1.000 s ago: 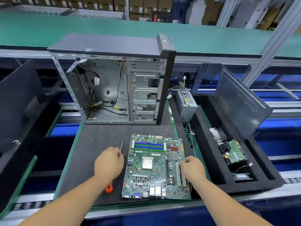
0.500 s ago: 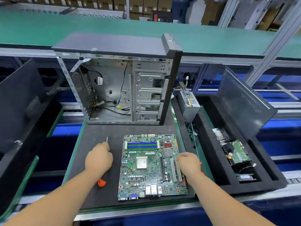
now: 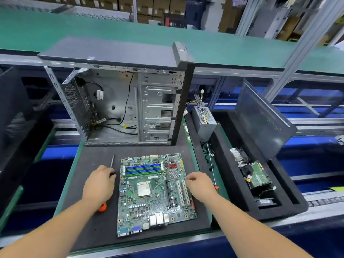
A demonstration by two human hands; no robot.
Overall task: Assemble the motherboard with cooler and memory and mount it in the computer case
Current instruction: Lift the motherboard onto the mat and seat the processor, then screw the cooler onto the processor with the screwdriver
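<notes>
The green motherboard (image 3: 154,192) lies flat on the black mat (image 3: 89,226), its bare CPU (image 3: 143,189) and its blue and green memory slots (image 3: 143,169) facing up. My left hand (image 3: 99,185) lies just left of the board with fingers curled over an orange-handled screwdriver (image 3: 102,207) whose shaft points away from me. At the board's right edge my right hand (image 3: 200,185) pinches the rim with curled fingers. The open computer case (image 3: 119,101) stands upright behind the board, loose cables inside.
A power supply (image 3: 203,120) stands right of the case. The black foam tray (image 3: 279,202) at right holds a hard drive (image 3: 259,176), and a side panel (image 3: 260,118) leans on it. A second screwdriver (image 3: 216,187) lies beside my right hand. A dark panel (image 3: 14,118) stands at left.
The motherboard has shifted left, away from the mat's right edge, with my right hand on its rim. My left hand stays on the screwdriver. The camera view has moved.
</notes>
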